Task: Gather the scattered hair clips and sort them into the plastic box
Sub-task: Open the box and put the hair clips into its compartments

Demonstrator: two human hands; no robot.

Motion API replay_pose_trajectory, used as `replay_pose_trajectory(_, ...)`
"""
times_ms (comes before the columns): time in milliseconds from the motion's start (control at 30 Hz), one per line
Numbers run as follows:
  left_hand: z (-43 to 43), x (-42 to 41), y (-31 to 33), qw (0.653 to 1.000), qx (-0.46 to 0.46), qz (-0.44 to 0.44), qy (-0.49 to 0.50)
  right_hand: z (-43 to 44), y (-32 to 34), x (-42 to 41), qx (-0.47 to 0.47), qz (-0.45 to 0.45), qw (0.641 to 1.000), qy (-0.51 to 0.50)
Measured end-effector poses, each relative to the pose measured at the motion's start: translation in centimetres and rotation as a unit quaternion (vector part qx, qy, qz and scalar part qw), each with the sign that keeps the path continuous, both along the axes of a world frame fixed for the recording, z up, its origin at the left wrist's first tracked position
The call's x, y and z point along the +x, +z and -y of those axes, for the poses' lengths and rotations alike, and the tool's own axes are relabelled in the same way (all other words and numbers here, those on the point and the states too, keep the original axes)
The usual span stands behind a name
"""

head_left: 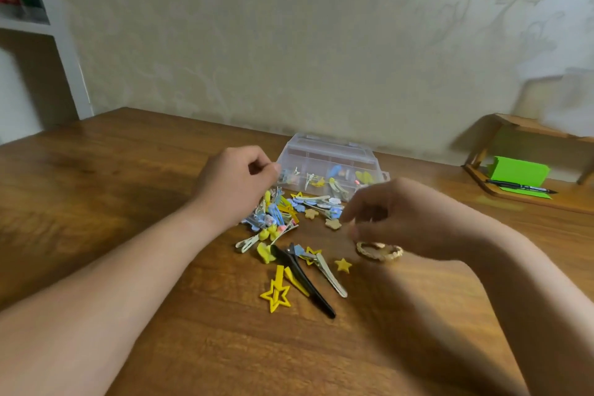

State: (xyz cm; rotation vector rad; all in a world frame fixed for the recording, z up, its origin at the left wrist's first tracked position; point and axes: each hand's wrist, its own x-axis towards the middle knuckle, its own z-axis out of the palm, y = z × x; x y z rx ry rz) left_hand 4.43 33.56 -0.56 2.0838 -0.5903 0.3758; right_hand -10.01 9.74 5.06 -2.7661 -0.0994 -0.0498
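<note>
Hair clips (279, 219) in yellow, blue and silver lie heaped on a wooden table (128, 170) just in front of a clear plastic box (328, 157), whose compartments already hold several. The left hand (234, 180) hovers at the box's near left corner, fingertips pinched together; whether that grip holds a clip cannot be told. The right hand (408, 219) hangs over the pile's right edge, fingers loosely curled and blurred, its grip likewise unclear, above a gold braided ring (379, 251). A long black clip (305, 280) lies nearest the camera.
</note>
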Motion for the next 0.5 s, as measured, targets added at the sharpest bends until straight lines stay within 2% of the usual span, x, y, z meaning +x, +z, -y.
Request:
replay_pose_trajectory(67, 0.2, 0.2, -0.2, 1.0, 0.002, -0.003, -0.005, -1.5, 0.6, -0.8, -0.071, -0.08, 0.994, 0.024)
replay_pose_trajectory(133, 0.5, 0.3, -0.4, 1.0, 0.002, -0.002, -0.011, -3.0, 0.7, -1.1, -0.117, -0.112, 0.986, 0.036)
replay_pose_trajectory(267, 0.9, 0.4, -1.0, 1.0, -0.006, 0.012, -0.027, -5.1, 0.5, -0.9, -0.206, -0.098, 0.973, 0.04)
replay_pose_trajectory(500, 1.0, -0.7, -0.4, 0.998, 0.003, 0.017, -0.056, -8.1, 0.2, -1.1, -0.355, -0.116, 0.926, 0.059)
